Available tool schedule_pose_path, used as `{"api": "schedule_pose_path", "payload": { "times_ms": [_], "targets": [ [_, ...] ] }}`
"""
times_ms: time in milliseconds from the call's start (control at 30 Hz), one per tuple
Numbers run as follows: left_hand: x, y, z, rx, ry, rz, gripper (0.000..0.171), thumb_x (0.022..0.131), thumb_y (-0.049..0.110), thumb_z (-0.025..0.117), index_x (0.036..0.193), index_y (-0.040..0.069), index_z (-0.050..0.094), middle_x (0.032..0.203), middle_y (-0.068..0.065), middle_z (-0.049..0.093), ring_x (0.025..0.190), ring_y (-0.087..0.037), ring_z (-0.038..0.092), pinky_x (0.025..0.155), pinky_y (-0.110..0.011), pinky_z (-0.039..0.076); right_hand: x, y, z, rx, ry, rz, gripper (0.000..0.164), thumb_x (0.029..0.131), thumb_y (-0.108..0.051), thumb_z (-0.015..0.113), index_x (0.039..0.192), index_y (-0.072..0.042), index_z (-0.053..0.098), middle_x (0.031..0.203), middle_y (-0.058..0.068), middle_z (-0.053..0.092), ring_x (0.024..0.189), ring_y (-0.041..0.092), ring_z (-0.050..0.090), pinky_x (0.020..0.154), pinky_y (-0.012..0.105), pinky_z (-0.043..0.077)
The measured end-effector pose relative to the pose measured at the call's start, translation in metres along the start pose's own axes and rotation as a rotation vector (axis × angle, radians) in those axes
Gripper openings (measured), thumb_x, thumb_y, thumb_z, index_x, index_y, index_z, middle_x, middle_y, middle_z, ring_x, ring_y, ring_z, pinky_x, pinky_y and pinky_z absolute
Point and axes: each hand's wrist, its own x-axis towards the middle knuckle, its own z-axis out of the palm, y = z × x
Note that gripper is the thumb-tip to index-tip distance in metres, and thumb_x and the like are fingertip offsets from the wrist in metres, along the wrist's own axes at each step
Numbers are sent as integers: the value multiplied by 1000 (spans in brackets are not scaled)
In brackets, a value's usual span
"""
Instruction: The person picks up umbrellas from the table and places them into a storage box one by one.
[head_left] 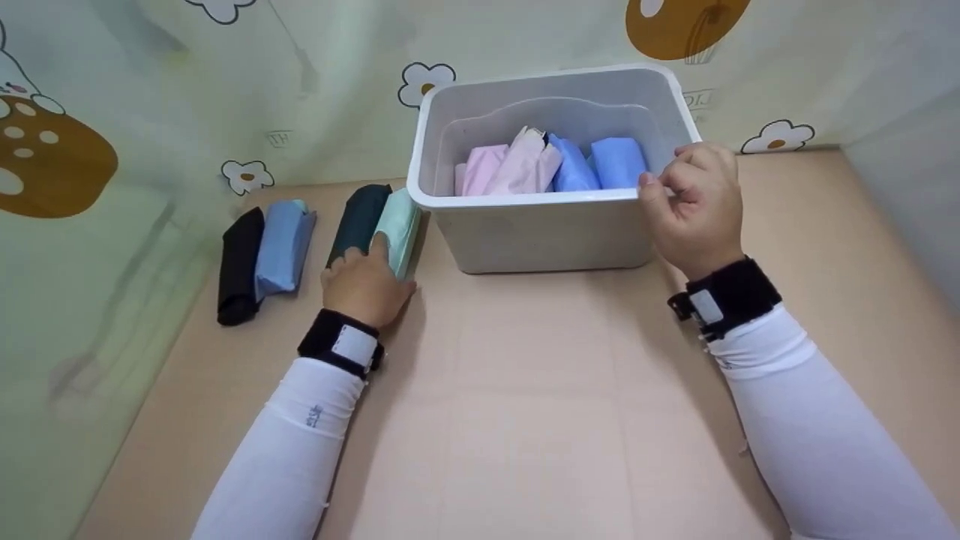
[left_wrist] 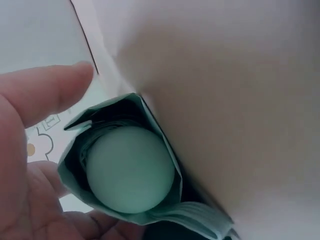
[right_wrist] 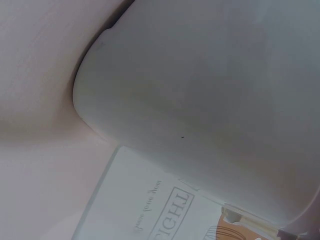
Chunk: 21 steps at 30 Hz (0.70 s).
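In the head view, the mint-green folded umbrella (head_left: 405, 234) lies on the table (head_left: 525, 390) just left of the gray plastic bin (head_left: 547, 241), its long axis running away from the person and tilting slightly right at the far end. The left hand (head_left: 365, 289) is over its near part, clearly the closer of the two hands, with one finger laid along the top; the dark green folded umbrella (head_left: 361, 220) lies alongside, on the left. The right hand (head_left: 697, 206) is clamped on the bin's front right rim, with pink bundles (head_left: 517, 165) and blue bundles (head_left: 619, 161) inside. Farther left lie a black folded umbrella (head_left: 240, 266) and a light blue one (head_left: 283, 244). In the left wrist view, the mint umbrella's near end faces the camera, a round knob (left_wrist: 131, 170) set in the sleeve's mouth; the thumb stands apart from it, other fingers behind and below, not closed round it. The right wrist view shows the bin's outer wall, not the grip.
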Motion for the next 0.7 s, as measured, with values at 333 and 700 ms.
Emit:
{"api": "schedule_pose_path", "payload": {
  "times_ms": [333, 700],
  "targets": [
    [1, 5, -2, 139, -103, 37, 81, 105, 22, 53, 169, 4, 7, 127, -35, 63, 101, -48, 71, 94, -65, 54, -1, 1, 4, 44, 50, 22, 38, 86, -20, 67, 58, 2, 54, 77, 20, 52, 112, 41, 57, 106, 45, 38],
    [3, 6, -4, 50, -183, -10, 79, 106, 22, 44, 169, 8, -1, 142, -37, 57, 110, -47, 69, 100, -69, 51, 0, -1, 1, 27, 23, 13, 39, 89, -21, 66, 60, 3, 57, 79, 20, 53, 113, 40, 56, 105, 45, 38]
  ]
}}
